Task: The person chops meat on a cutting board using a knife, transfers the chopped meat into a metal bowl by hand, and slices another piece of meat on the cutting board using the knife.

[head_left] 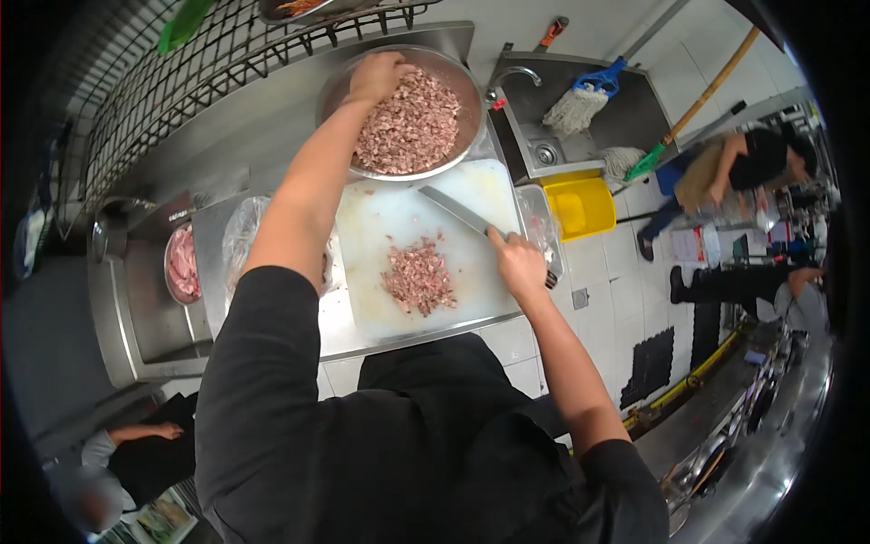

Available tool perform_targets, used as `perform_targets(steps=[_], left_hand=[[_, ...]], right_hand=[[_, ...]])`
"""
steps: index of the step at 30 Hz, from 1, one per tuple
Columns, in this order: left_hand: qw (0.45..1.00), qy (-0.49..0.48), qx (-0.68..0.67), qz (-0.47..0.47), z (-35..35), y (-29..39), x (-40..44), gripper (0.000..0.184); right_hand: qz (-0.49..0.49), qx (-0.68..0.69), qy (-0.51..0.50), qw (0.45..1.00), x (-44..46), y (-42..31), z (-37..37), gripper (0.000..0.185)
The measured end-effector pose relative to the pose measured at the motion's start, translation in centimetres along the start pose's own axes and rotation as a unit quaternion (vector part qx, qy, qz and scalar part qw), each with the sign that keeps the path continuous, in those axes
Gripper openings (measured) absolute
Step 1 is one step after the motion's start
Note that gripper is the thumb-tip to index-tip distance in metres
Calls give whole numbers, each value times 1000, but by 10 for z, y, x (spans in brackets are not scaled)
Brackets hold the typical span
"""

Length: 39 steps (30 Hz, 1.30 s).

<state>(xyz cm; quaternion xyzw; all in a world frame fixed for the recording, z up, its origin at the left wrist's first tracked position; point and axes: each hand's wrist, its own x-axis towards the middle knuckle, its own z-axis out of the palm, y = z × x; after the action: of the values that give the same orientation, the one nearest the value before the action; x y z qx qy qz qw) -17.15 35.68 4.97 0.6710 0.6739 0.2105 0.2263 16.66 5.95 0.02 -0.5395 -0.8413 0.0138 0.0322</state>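
My left hand (376,77) is at the upper left part of a large metal bowl (471,113) of chopped meat (412,127), its fingers bent down over the meat; what they hold, if anything, is hidden. My right hand (521,266) is wrapped round the handle of a knife (458,211), whose blade lies over the white cutting board (362,245), pointing up and left toward the bowl. A smaller heap of chopped meat (419,276) rests on the board, left of and below the blade.
Left of the board are a plastic bag (245,240) and a bowl of meat pieces (184,263) in a sink. A yellow bucket (584,207) and mop sink (580,136) stand to the right. Co-workers are at far right and lower left. A wire rack (172,100) hangs upper left.
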Motion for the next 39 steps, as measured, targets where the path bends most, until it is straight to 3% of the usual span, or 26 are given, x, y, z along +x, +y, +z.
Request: perform_targets(steps=[2,3,4,6,10,12,13,14,16,18,20,22,26,28,29,30,32,33,36,38,39], left_hand=[[935,210,234,163,-4,14,-36,48],[915,269,241,182,-6,19,-52,44],[915,271,249,166,-11,21,-63,44],[976,145,52,154,-23,23,-86,40],[954,206,1,218,-10,29,-178,26],[964,200,-29,172,13,24,-238,28],[977,166,-24,133,26,14,-268,40],[987,131,-21,92,41,2,-300,51],[991,49,57,108,69,-13,-355,91],[981,-42,156,104,95,-12,-392,119],[981,-28,163,105,117,7,-411,121],[980,-9,167,110,135,26,-409,122],[980,87,164,65,160,59,-390,108],[978,133,158,38,176,74,-386,98],[975,156,155,12,182,84,-384,79],[976,155,155,13,192,90,-381,79],[964,236,109,-58,210,100,-371,64],[952,293,55,-66,214,102,-366,47],[934,339,-14,-111,222,93,-357,39],[928,358,-31,-100,219,97,-354,36],[921,376,-46,-95,214,99,-350,32]], right_hand=[[-48,-3,22,999,26,-3,16,47],[-86,-9,38,996,31,-5,21,47],[-103,-3,35,994,31,-7,21,47],[-176,17,-15,984,28,-10,19,48],[-277,41,-30,960,-8,4,8,46],[-248,71,-76,963,-22,14,-3,43],[-229,105,-81,964,-27,23,-8,32],[-236,109,-81,962,-34,31,-11,32],[-150,195,-110,963,-44,44,-15,18],[-143,253,-95,952,-56,65,7,17],[-128,304,-93,939,-78,73,15,22],[89,480,-258,834,-93,71,12,23],[178,563,-244,769,-122,45,27,27],[181,571,-244,763,-121,21,22,27],[183,564,-249,766,-117,6,22,27],[173,577,-250,758,-113,-5,32,26],[103,557,-226,792,-105,-27,57,25],[105,559,-222,792,-101,-30,62,25],[27,548,-160,820,-92,-30,58,24],[62,547,-247,798,-82,-25,20,29],[62,547,-241,799,-75,-26,20,29]])
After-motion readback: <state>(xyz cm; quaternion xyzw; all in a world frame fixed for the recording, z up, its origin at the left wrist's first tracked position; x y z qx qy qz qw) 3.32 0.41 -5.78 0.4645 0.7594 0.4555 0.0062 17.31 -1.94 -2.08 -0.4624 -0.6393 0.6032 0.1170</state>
